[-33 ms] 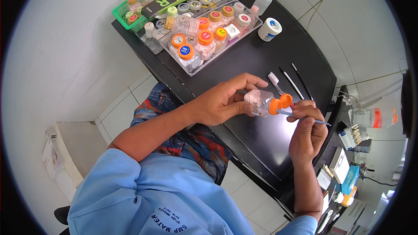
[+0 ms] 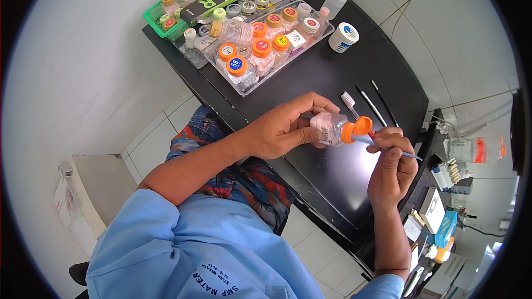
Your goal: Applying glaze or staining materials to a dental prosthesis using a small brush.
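Note:
My left hand [image 2: 288, 124] is closed around a small clear bottle [image 2: 332, 128] with pale pink powder inside. The bottle lies tilted almost on its side above the table, its orange flip-top cap [image 2: 363, 125] hinged up and its mouth towards the right. Between the thumb and fingers of my right hand [image 2: 392, 160] is a thin blue stick-like tool [image 2: 409, 155]. One end of that tool reaches the bottle's mouth; whether its tip is inside cannot be made out. A toothbrush [image 2: 348, 99] lies just beyond the bottle, its handle partly hidden behind the cap and my right hand.
A clear tray [image 2: 244, 93] of orange-capped powder bottles stands at the far left, beside a green basket [image 2: 149, 19]. Behind are a white jar [image 2: 343, 37] and a squeeze bottle [image 2: 335, 1]. Two slim tools, one a white-handled brush [image 2: 374, 109], lie on the black table [image 2: 310, 77].
The blue tool's end at the bottle's mouth has shifted very slightly, and the bottle has tilted a touch. Both hands keep their grip.

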A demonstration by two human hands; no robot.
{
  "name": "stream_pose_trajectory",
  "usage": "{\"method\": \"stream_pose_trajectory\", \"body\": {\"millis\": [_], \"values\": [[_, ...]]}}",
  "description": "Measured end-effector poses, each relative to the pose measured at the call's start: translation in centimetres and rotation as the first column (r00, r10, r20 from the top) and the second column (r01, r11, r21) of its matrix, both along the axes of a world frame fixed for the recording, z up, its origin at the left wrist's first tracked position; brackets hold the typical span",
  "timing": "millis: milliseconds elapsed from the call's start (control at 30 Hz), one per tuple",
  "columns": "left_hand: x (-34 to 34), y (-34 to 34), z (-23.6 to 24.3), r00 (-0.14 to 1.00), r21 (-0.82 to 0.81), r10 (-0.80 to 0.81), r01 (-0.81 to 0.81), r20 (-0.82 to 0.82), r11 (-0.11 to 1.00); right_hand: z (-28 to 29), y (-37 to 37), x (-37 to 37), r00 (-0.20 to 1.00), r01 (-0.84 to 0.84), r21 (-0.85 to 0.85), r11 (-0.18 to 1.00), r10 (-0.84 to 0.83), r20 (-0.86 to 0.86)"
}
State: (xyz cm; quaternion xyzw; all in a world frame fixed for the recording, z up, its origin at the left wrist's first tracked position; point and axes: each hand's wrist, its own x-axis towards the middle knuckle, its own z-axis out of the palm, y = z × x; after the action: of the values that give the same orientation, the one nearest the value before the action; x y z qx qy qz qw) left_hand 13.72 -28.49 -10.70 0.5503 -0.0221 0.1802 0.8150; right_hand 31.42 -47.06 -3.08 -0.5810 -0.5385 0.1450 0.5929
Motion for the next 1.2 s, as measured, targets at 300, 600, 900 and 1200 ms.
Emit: {"method": "stream_pose_trajectory", "body": {"millis": [300, 600, 900, 1200], "values": [[-0.06, -0.04, 0.15, 0.998, 0.044, -0.054, 0.055, -0.028, 0.998, 0.33, 0.14, 0.0, 0.992, 0.005, -0.082, 0.997, 0.005, 0.124], [-0.13, 0.09, 0.15, 0.996, 0.032, -0.045, 0.047, -0.071, 0.998, 0.11, -0.07, 0.22, 0.978, 0.072, -0.02, 0.997, -0.067, 0.197], [0.0, 0.11, 0.11, 0.996, 0.023, -0.07, 0.071, -0.058, 0.997, 0.36, 0.19, 0.33, 0.961, 0.05, -0.058, 0.997, -0.033, 0.273], [-0.01, -0.01, 0.07, 0.996, 0.036, -0.07, 0.072, -0.054, 0.997, 0.23, -0.09, 0.48, 0.966, 0.079, 0.016, 0.997, -0.08, 0.248]]}}
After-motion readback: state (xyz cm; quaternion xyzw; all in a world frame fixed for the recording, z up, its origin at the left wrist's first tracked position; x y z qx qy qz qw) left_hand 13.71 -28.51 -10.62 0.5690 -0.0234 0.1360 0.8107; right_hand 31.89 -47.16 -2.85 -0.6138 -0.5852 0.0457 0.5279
